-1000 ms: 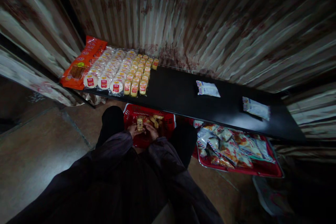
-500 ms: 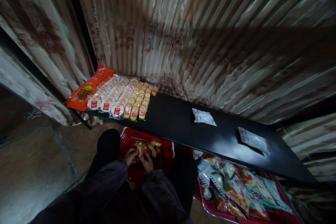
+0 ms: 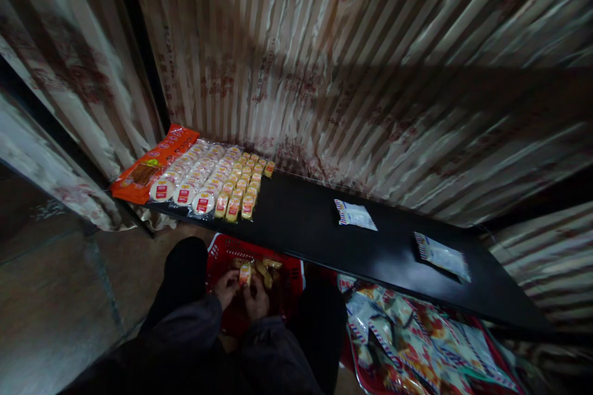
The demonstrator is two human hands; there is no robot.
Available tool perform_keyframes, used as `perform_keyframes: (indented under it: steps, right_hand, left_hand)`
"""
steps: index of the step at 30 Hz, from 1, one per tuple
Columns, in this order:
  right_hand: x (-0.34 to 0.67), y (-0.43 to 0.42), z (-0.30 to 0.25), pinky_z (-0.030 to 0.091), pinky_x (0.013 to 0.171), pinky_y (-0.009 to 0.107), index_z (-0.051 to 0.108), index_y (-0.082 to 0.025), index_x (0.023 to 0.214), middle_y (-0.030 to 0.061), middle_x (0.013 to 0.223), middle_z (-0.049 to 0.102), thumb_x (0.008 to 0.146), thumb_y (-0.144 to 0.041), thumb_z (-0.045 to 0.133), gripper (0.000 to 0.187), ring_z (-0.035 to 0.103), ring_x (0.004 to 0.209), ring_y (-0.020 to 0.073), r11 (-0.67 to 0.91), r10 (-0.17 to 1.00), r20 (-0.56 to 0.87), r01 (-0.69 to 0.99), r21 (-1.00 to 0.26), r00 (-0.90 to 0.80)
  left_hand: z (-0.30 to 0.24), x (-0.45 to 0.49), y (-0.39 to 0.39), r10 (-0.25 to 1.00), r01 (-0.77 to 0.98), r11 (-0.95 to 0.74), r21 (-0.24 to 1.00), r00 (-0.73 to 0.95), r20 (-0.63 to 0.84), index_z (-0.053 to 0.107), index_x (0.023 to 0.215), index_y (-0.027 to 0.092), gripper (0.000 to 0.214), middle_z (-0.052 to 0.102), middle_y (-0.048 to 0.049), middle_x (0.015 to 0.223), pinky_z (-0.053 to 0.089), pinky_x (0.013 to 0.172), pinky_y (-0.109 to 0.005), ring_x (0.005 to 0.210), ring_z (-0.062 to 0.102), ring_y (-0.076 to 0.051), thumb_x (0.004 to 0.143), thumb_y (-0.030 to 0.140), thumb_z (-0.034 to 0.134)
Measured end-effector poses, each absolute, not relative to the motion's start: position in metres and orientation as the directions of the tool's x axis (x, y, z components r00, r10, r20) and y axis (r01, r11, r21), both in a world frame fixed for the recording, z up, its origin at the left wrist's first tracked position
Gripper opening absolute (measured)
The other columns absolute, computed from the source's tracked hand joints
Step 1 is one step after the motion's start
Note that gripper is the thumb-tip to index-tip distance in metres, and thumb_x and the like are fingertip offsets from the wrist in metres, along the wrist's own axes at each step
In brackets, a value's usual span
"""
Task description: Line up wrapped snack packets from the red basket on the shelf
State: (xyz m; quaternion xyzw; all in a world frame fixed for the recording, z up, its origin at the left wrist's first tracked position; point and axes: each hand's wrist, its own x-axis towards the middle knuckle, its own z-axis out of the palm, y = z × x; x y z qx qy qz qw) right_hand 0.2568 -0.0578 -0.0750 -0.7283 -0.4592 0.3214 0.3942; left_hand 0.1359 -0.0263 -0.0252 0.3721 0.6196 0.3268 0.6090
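My left hand (image 3: 226,288) and my right hand (image 3: 257,300) are together inside a red basket (image 3: 222,253) on the floor between my knees. Both close on a small yellow snack packet (image 3: 245,274) with a red label, held upright between them. More such packets (image 3: 265,270) lie loose in the basket behind it. On the black shelf (image 3: 306,222) above, the same yellow packets (image 3: 241,188) stand in neat rows next to rows of round white packets (image 3: 189,182).
An orange bag (image 3: 151,163) lies at the shelf's left end. Two white packets (image 3: 354,215) (image 3: 442,255) lie apart on the shelf's right part. A second red tray (image 3: 491,358) with several colourful snack bags sits on the floor to the right. Striped curtain backs the shelf.
The view has tilted up, so the shelf and basket sit lower in the picture. My hands stayed in the basket and now hold one packet raised between them.
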Motion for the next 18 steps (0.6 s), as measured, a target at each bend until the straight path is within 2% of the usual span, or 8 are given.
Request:
perform_keyframes:
  steps: [3,8,13,18]
  right_hand:
    - [0.257,-0.055,-0.064,0.056,0.079,0.030,0.068,-0.014,0.109,0.0127,0.101,0.073,0.081,-0.053,0.045,0.053,0.070,0.088,0.0226,-0.193,0.934,-0.016,0.466,-0.864,0.358]
    - [0.256,-0.040,-0.033,0.052,0.087,0.037,0.068,-0.014,0.107,0.0171,0.107,0.069,0.086,-0.055,0.044,0.052,0.065,0.101,0.0257,-0.099,0.894,0.142,0.498,-0.862,0.425]
    - [0.258,-0.026,0.004,0.048,0.091,0.039,0.065,-0.014,0.110,0.0161,0.108,0.068,0.087,-0.051,0.047,0.047,0.062,0.103,0.0254,-0.081,0.889,0.132,0.435,-0.897,0.438]
    - [0.265,-0.010,0.032,0.048,0.091,0.036,0.058,-0.014,0.119,0.0143,0.116,0.065,0.085,-0.047,0.050,0.048,0.063,0.103,0.0228,-0.071,0.890,0.078,0.305,-0.950,0.450]
  left_hand:
    - [-0.022,0.136,-0.027,0.903,0.096,0.426,0.900,0.024,-0.430,0.065,0.100,0.015,0.038,0.064,-0.0079,0.096,0.052,0.078,-0.032,0.092,0.061,-0.022,0.065,0.027,0.059]
    - [-0.004,0.140,-0.021,0.978,0.140,0.203,0.969,0.026,-0.208,0.066,0.108,0.018,0.040,0.064,-0.0076,0.097,0.050,0.086,-0.034,0.096,0.060,-0.021,0.072,0.031,0.055]
    - [0.040,0.146,-0.008,0.998,0.262,0.037,0.964,0.047,-0.051,0.066,0.111,0.020,0.038,0.064,-0.0081,0.100,0.049,0.091,-0.036,0.096,0.060,-0.020,0.078,0.032,0.052]
    - [0.068,0.157,0.004,0.997,0.287,-0.066,0.956,0.050,0.054,0.063,0.110,0.019,0.033,0.064,-0.0074,0.100,0.049,0.090,-0.033,0.095,0.061,-0.018,0.081,0.027,0.048]
